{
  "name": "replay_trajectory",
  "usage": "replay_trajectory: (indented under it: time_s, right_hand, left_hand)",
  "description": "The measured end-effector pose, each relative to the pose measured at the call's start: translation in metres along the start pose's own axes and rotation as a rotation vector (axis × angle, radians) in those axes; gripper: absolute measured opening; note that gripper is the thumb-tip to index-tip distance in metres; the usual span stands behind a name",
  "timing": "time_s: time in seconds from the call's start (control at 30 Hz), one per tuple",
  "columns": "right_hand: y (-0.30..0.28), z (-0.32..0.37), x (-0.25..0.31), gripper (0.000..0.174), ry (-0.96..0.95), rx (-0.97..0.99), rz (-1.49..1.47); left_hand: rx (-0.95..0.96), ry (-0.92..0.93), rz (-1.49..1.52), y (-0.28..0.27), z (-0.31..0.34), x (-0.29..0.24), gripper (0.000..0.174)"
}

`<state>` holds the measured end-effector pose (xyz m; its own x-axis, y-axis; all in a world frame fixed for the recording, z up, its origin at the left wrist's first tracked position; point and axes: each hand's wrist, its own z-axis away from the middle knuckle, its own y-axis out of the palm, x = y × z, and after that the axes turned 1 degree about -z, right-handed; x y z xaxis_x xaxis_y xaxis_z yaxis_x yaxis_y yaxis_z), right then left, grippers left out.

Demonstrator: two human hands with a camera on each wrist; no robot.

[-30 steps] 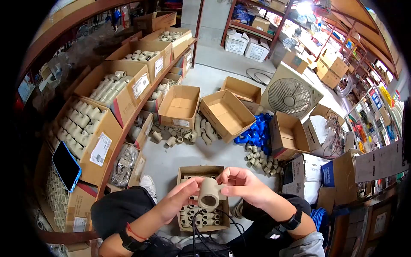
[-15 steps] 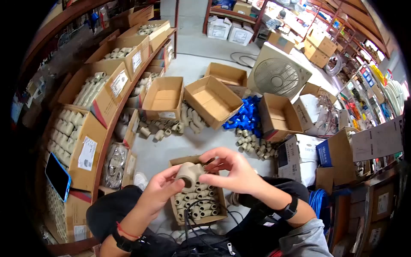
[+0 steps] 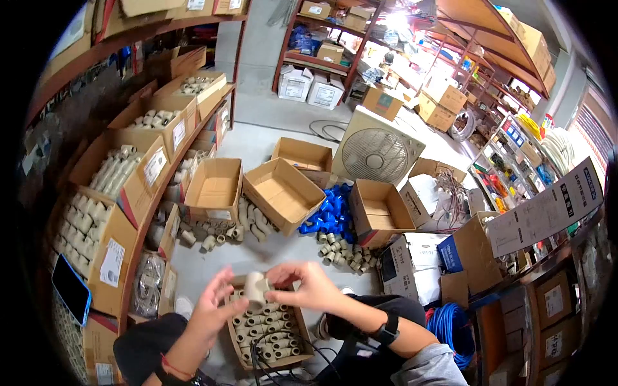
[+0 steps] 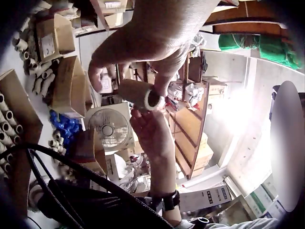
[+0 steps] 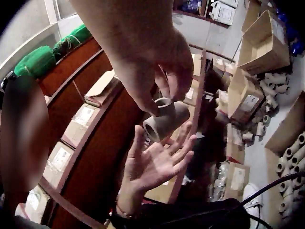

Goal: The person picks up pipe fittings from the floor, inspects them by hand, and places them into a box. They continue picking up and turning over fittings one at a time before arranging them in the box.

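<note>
A beige plastic pipe tee [image 3: 256, 289] is held up over an open carton [image 3: 304, 334] in the head view. My right hand [image 3: 308, 284] pinches it by its side branch, as the right wrist view shows with the tee [image 5: 167, 119] below the fingers. My left hand [image 3: 212, 309] is spread beside it, palm toward the tee, the fingers straight in the right wrist view [image 5: 159, 162]. Its thumb lies right by the tee's end in the left wrist view. Rows of similar beige fittings [image 3: 267, 325] fill the carton below.
Shelves at left hold cartons of beige fittings [image 3: 80, 228], with a phone [image 3: 71, 289] in front. Empty cartons [image 3: 283, 193], blue fittings [image 3: 331, 211] and loose beige fittings [image 3: 341, 249] lie ahead near a fan [image 3: 376, 154]. Black cables [image 3: 257, 360] cross before the lap.
The tee has turned from facing its opening toward me to standing more upright, in the right hand's pinch. The left hand has let go and spread its fingers. The head view has shifted.
</note>
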<state>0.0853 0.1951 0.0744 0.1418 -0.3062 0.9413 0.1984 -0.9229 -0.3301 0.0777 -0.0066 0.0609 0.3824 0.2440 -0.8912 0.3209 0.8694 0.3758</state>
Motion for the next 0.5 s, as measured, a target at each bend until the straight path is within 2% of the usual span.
replay_trajectory:
  time_s: [0.07,0.13,0.27,0.33,0.4,0.5]
  right_hand:
    - [-0.005,-0.011,-0.02,0.022,0.01,0.019,0.198]
    - [-0.002,-0.022,-0.053,0.022,0.043,0.0,0.274]
    - [0.024,-0.032,-0.111,0.027,0.145,0.153,0.474]
    - [0.042,-0.029,-0.147,0.029,0.081,0.282,0.581]
    - [0.06,-0.022,-0.181,0.028,-0.032,0.38,0.623]
    - [0.09,-0.005,-0.22,0.027,0.032,0.462,0.679]
  left_hand:
    - [-0.151,0.028,0.023,-0.007,-0.004,-0.003,0.055]
    - [-0.228,-0.093,0.036,-0.022,-0.018,-0.005,0.042]
    - [-0.226,-0.016,0.072,-0.04,-0.032,0.003,0.027]
    - [-0.323,0.091,-0.01,-0.036,-0.032,0.002,0.023]
    - [-0.333,0.038,0.065,-0.035,-0.031,-0.006,0.025]
    - [-0.249,0.013,0.002,-0.038,-0.027,-0.01,0.023]
